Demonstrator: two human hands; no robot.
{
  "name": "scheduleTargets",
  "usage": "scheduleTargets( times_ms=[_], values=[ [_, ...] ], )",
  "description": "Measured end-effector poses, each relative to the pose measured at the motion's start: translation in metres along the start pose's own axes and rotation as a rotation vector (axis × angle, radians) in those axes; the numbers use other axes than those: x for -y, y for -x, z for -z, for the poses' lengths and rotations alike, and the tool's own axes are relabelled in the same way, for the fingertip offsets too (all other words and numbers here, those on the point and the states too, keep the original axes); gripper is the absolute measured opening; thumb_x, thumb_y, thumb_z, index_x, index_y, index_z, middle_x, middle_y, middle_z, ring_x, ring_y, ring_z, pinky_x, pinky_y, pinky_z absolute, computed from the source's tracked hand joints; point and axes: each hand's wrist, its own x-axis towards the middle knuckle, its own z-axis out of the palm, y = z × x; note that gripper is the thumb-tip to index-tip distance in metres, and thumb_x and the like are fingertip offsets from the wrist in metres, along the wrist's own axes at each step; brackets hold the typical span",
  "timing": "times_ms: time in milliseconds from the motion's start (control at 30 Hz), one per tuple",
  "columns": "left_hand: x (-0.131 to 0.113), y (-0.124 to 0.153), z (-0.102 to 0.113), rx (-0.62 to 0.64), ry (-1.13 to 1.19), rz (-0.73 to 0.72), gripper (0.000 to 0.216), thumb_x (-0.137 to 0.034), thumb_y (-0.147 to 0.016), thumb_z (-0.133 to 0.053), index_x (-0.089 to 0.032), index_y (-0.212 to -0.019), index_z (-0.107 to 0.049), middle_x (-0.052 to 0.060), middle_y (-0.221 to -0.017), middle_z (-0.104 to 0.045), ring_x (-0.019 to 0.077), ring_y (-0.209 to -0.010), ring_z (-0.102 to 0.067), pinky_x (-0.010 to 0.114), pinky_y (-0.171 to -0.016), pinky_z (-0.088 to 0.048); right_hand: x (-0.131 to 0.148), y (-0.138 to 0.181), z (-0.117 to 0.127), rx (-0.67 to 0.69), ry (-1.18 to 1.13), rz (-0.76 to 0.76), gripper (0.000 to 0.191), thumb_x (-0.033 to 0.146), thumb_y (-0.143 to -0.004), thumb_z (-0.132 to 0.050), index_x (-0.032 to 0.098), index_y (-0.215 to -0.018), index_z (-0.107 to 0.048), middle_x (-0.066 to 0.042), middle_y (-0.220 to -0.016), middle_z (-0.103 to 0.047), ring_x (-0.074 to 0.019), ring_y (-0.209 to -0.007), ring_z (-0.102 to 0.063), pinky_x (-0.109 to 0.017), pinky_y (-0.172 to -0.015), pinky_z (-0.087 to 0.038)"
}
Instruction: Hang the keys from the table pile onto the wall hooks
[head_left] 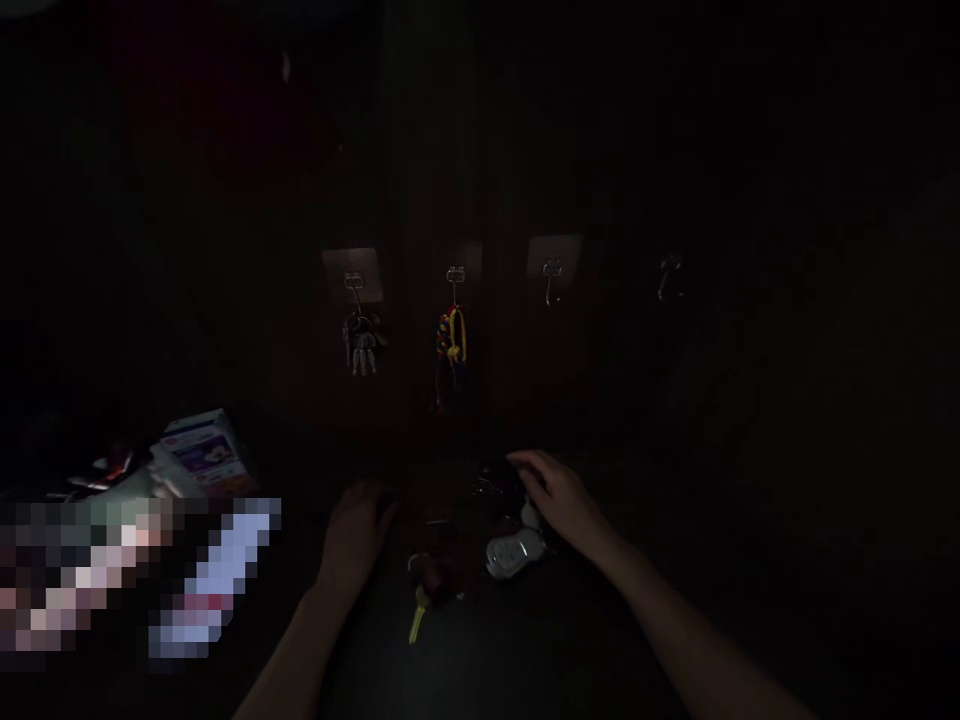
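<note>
In the dim head view, my left hand (pixel 358 530) rests on the dark surface, fingers loosely bent, thumb apart, with nothing visible in it. My right hand (pixel 562 500) has thumb and fingers at the edge of a dark shiny item (pixel 496 484), whose kind is too dark to make out. Just below that hand lies a silver-white car key fob (pixel 514 553); a small pale round piece sits between them. Between my forearms, a brass-coloured key (pixel 418 615) lies beside a dark reddish piece (pixel 436 577).
On the wall ahead, a bunch of keys (pixel 362 345) hangs from the left hook, and a yellow, red and blue braided cord (pixel 453 338) from another. Two more hooks, including one with a clear backing (pixel 553 270), hold nothing. A printed box (pixel 206 450) stands at left, near blurred-out items.
</note>
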Motion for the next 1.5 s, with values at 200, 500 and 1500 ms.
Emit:
scheduleTargets(
  times_ms=[200, 500, 1500],
  values=[
    [-0.005, 0.000, 0.001, 0.024, 0.022, 0.051, 0.021, -0.019, -0.079, -0.049, -0.018, -0.098, -0.058, 0.009, -0.098, -0.063, 0.0236, -0.094, -0.057, 0.036, -0.083, -0.044, 0.007, 0.002, 0.000, -0.028, -0.010, -0.007, 0.026, 0.022, -0.087, -0.040, 0.025, -0.104, -0.059, -0.002, -0.106, -0.063, -0.0176, -0.100, -0.059, -0.033, -0.084, -0.046],
    [-0.018, -0.003, 0.002, 0.015, 0.489, 0.152, 0.009, -0.024, -0.076, -0.050, -0.022, -0.082, -0.057, -0.001, -0.080, -0.065, 0.0167, -0.078, -0.063, 0.027, -0.073, -0.047, 0.014, 0.005, -0.017, 0.025, 0.029, 0.034, 0.023, 0.021, -0.087, -0.042, 0.026, -0.096, -0.063, -0.001, -0.098, -0.066, -0.0185, -0.093, -0.060, -0.035, -0.084, -0.044],
    [-0.072, 0.018, 0.008, 0.170, 0.890, 0.136, 0.014, -0.032, -0.074, -0.056, -0.022, -0.082, -0.061, 0.000, -0.080, -0.065, 0.0174, -0.075, -0.062, 0.025, -0.063, -0.050, 0.065, 0.013, -0.041, 0.115, -0.474, -0.158, 0.012, 0.029, -0.078, -0.058, 0.022, -0.081, -0.067, 0.001, -0.080, -0.068, -0.0173, -0.080, -0.062, -0.027, -0.071, -0.047]
  ],
)
